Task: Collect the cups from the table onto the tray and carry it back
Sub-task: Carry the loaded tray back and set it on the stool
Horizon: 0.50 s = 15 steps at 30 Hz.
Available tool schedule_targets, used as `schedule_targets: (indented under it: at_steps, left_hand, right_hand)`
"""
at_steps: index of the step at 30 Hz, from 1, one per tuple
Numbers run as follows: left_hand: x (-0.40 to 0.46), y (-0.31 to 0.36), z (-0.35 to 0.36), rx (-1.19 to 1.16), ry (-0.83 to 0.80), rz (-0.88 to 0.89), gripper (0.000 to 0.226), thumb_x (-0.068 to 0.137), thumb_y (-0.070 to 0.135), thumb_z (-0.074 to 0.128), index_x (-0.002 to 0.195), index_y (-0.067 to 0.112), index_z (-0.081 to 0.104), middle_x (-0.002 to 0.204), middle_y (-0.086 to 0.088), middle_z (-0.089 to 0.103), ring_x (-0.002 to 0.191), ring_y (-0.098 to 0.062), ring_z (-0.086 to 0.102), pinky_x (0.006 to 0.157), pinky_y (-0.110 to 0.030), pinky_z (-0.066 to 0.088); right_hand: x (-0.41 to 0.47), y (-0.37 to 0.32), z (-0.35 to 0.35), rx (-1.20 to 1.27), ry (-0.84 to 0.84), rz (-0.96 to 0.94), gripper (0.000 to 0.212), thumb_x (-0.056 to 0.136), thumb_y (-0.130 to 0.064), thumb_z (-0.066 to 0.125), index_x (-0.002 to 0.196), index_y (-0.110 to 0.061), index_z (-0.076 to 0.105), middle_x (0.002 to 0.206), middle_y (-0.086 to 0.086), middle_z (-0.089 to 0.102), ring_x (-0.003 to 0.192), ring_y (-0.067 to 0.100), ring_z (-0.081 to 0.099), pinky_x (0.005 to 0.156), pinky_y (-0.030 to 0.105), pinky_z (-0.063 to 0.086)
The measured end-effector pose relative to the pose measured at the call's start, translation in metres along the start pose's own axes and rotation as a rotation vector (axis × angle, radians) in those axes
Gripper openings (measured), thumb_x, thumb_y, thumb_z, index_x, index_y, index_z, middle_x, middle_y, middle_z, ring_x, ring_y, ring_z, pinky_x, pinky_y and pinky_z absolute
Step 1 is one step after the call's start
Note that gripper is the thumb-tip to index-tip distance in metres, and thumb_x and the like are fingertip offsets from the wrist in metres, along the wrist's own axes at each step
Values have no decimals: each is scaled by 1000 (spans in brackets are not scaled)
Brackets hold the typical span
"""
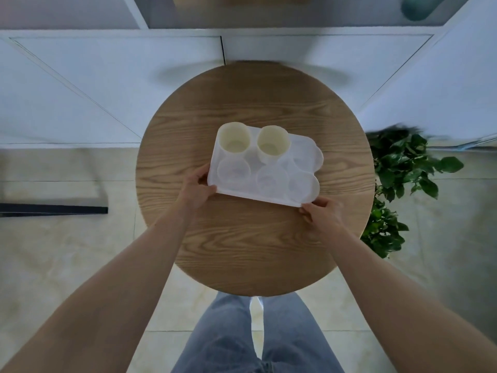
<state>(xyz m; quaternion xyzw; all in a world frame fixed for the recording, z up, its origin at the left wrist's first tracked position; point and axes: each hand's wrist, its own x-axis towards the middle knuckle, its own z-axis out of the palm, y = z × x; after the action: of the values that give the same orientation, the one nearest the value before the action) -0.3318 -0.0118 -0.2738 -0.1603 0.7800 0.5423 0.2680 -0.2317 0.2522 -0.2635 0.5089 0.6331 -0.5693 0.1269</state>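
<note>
A white tray (258, 196) lies over the middle of the round wooden table (252, 251). Several cups stand on it. Two are cream-coloured, one (234, 141) at the far left and one (273, 142) beside it. The others are clear, among them one (233, 170) at the near left and one (302, 185) at the near right. My left hand (195, 188) grips the tray's near left corner. My right hand (321, 212) pinches its near right corner. The near edge looks slightly raised off the table.
A leafy green plant (398, 181) stands on the floor right of the table. White cabinet doors (113, 84) run behind it. A dark bar (53, 210) lies on the tiled floor to the left. My legs in jeans (258, 332) are at the table's near edge.
</note>
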Motion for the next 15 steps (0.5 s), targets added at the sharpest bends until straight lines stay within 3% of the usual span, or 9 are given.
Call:
schedule_targets:
  at_steps: [6,9,15]
  left_hand:
    - [-4,2,4,-41,32,12,56,81,-11,60,127,20,62,107,-5,61,98,-18,56,100,-37,49]
    - [-10,2,7,-57,52,28,53,83,-11,56,111,32,66,100,1,68,96,-15,63,94,-30,50]
    - [-13,2,14,-72,174,17,38,87,-6,57,104,26,67,87,13,67,80,0,61,80,-15,48]
  right_hand:
    - [5,-1,-3,14,-16,-19,22,89,-3,66,110,-2,70,85,7,72,75,11,68,66,17,54]
    - [6,4,-4,20,-22,-25,24,89,-5,67,113,-2,69,85,6,72,73,11,68,64,18,54]
    - [7,9,-1,57,-6,-19,20,90,-5,65,111,-3,68,80,5,72,68,8,69,62,17,54]
